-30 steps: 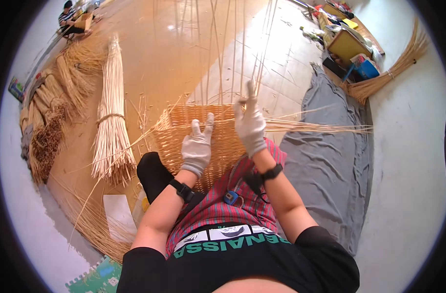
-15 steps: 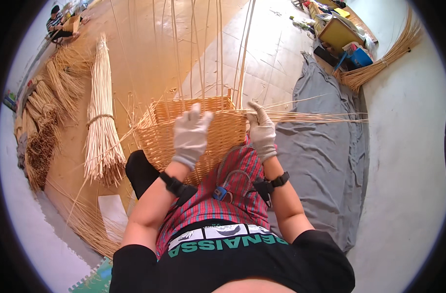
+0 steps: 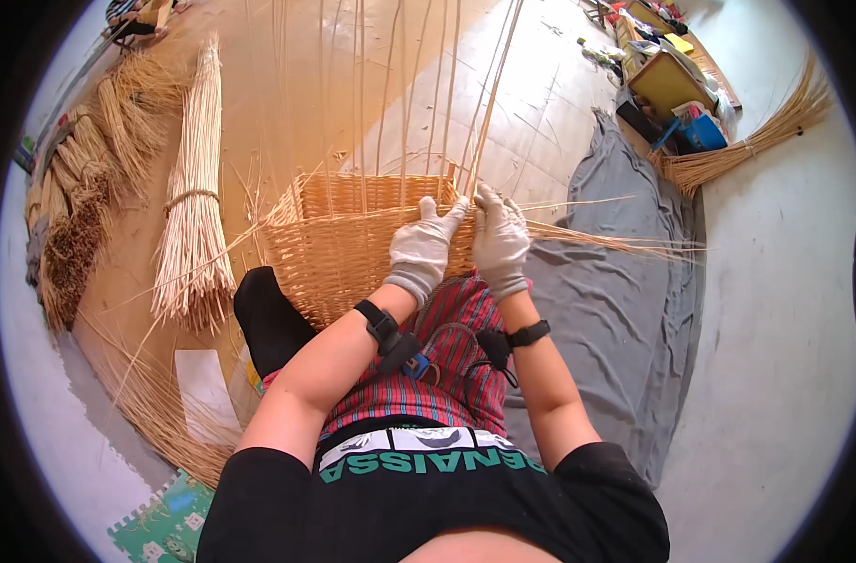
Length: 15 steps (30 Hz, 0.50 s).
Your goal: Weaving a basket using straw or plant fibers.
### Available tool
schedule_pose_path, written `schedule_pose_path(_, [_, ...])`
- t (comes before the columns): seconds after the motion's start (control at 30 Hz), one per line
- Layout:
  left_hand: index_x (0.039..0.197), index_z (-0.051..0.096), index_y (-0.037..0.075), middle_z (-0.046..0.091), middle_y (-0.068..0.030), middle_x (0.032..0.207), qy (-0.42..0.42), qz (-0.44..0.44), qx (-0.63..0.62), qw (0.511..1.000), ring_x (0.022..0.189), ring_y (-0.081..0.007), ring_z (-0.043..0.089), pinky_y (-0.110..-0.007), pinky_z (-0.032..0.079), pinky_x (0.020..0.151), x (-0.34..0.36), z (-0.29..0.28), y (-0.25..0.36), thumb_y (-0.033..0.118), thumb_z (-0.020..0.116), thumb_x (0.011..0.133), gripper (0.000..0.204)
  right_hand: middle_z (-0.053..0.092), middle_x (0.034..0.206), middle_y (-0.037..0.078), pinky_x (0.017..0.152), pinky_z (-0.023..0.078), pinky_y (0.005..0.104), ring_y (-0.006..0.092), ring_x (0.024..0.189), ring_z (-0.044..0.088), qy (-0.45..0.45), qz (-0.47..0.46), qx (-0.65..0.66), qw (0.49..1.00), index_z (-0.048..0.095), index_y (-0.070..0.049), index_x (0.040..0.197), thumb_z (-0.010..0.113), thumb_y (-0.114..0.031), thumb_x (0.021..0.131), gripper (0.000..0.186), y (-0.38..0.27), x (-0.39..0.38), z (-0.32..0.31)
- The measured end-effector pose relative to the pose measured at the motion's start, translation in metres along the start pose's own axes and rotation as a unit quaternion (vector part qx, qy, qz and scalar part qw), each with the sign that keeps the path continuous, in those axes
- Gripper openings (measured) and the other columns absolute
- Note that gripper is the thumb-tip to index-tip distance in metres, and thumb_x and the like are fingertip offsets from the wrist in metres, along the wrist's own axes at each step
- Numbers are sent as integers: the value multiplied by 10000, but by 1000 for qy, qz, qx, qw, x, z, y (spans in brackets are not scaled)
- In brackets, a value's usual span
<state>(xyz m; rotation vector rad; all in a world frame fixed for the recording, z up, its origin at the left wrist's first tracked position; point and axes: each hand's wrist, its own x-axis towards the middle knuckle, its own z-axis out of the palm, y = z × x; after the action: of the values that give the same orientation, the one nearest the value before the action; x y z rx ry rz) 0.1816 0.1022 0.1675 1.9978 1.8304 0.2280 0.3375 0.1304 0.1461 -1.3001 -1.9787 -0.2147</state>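
Remotely I log, beyond the striped lap cloth [image 3: 470,375], the wicker basket [image 3: 329,258], left hand [image 3: 420,246] and right hand [image 3: 501,242] close together at its right corner, each grip partly curled, hold on the corner rods [image 3: 492,103] indeterminable to me, then a tied bundle [image 3: 191,253] farther left.

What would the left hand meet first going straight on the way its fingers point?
The left hand would likely meet the upright strands at the right corner of the woven basket; depth is unclear, so they may be touching.
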Motion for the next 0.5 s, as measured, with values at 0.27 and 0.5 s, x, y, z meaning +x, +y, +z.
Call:
schedule_pose_path(0.27, [1579, 315, 349, 418, -241, 1492, 0, -11, 8, 1000, 895, -392, 734, -484, 602, 777, 3, -7, 4, 59, 561, 934, 749, 643, 1131, 106, 999, 463, 443, 329, 1122, 598, -276, -2, 4, 961, 657, -157, 1263, 885, -240, 661, 648, 11, 27, -26])
schedule_pose_path(0.5, [1419, 500, 284, 543, -231, 1270, 75, 11, 15, 997, 828, -396, 724, -493, 590, 707, 14, 13, 5, 168, 506, 996, 439, 670, 1036, 91, 937, 465, 441, 326, 1045, 618, -123, -5, -10, 992, 723, -137, 1085, 889, -284, 627, 509, 12, 6, 2])
